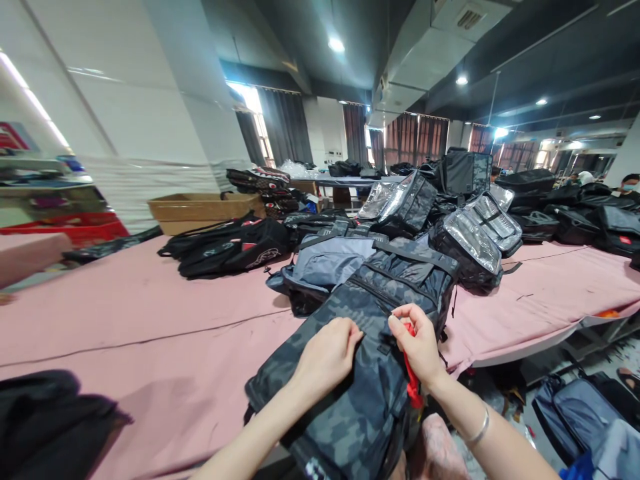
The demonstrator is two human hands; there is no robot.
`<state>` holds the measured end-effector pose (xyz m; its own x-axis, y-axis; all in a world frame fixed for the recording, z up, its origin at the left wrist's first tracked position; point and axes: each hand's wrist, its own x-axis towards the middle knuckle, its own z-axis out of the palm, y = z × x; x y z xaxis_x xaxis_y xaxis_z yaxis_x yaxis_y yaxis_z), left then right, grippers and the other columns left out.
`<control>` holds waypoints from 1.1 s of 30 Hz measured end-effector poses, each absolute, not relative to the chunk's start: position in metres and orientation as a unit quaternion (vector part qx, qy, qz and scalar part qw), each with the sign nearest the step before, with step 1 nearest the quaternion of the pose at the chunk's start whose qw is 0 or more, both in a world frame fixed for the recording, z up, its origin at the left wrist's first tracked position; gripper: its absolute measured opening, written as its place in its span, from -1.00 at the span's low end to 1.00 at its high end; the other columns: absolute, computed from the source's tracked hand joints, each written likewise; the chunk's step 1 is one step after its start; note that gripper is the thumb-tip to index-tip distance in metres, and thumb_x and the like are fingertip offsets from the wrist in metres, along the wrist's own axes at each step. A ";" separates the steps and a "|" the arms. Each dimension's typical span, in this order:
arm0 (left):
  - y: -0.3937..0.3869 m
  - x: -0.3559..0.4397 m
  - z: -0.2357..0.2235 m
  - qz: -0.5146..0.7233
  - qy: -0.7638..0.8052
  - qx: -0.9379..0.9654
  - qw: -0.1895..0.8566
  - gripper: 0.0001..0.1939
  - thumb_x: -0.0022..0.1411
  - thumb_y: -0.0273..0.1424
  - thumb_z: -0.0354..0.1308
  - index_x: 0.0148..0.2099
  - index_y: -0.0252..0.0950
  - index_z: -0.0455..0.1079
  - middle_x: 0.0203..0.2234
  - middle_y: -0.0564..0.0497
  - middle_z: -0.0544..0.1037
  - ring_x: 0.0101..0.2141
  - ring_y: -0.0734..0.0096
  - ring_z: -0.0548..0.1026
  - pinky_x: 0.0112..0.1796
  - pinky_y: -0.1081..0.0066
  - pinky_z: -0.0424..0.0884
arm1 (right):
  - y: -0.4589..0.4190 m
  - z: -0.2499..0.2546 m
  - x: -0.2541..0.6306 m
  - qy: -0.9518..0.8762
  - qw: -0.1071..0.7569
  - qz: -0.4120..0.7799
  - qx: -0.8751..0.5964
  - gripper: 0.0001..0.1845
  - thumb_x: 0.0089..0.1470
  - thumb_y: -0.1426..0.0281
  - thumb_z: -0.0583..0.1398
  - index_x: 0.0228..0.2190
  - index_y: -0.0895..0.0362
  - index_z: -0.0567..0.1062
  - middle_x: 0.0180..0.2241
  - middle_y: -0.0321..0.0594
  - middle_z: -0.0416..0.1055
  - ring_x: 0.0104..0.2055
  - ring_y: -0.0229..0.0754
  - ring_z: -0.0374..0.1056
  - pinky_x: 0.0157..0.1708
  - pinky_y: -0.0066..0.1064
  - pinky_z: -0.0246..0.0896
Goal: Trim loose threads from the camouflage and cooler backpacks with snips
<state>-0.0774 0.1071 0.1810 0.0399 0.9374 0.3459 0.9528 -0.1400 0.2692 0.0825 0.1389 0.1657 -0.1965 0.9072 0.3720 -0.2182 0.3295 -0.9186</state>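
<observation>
A dark grey camouflage backpack lies in front of me, across the table's edge and toward my lap. My left hand is closed in a pinch at the backpack's front panel; a small bit of its fabric or a thread seems to be between the fingertips. Close by on the right, my right hand is closed, thumb and forefinger together just above the panel below a zipper. A red strip-like thing is held in its palm and hangs below it; its kind is not clear. A bracelet circles my right wrist.
Backpacks with silvery linings pile up on the pink-covered table. Black bags and a cardboard box sit at the left back. More bags lie below, at right. People are far right.
</observation>
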 end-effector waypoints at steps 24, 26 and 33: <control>0.099 -0.081 0.172 -0.344 -0.634 -0.691 -0.040 -0.75 0.20 -0.26 -0.18 -0.47 -0.21 0.17 -0.53 0.04 0.38 -0.45 0.32 0.39 -0.39 0.34 0.30 | 0.127 0.172 0.087 -0.850 0.339 0.121 -0.385 -0.89 0.04 0.32 0.15 -0.47 0.06 0.43 -0.59 -0.33 0.44 -0.53 -0.23 0.36 -0.52 -0.47 -0.08; 0.097 -0.081 0.174 -0.352 -0.631 -0.689 -0.042 -0.74 0.20 -0.24 -0.18 -0.46 -0.21 0.17 -0.53 0.05 0.38 -0.45 0.34 0.39 -0.40 0.36 0.30 | 0.129 0.171 0.087 -0.837 0.361 0.147 -0.384 -0.87 0.04 0.31 0.14 -0.49 0.06 0.43 -0.60 -0.34 0.42 -0.55 -0.26 0.33 -0.53 -0.48 -0.06; 0.094 -0.088 0.180 -0.422 -0.628 -0.646 -0.094 -0.72 0.20 -0.18 -0.13 -0.46 -0.22 0.17 -0.58 0.09 0.34 -0.50 0.40 0.35 -0.42 0.41 0.30 | 0.131 0.165 0.088 -0.785 0.431 0.197 -0.400 -0.82 0.07 0.26 0.11 -0.41 0.10 0.42 -0.60 -0.35 0.34 -0.58 -0.30 0.24 -0.50 -0.52 0.01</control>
<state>-0.0885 0.0941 0.1797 -0.1467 0.8919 0.4279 0.7330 -0.1925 0.6525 0.0880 0.1313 0.1648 -0.3087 0.7973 0.5187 0.4573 0.6026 -0.6541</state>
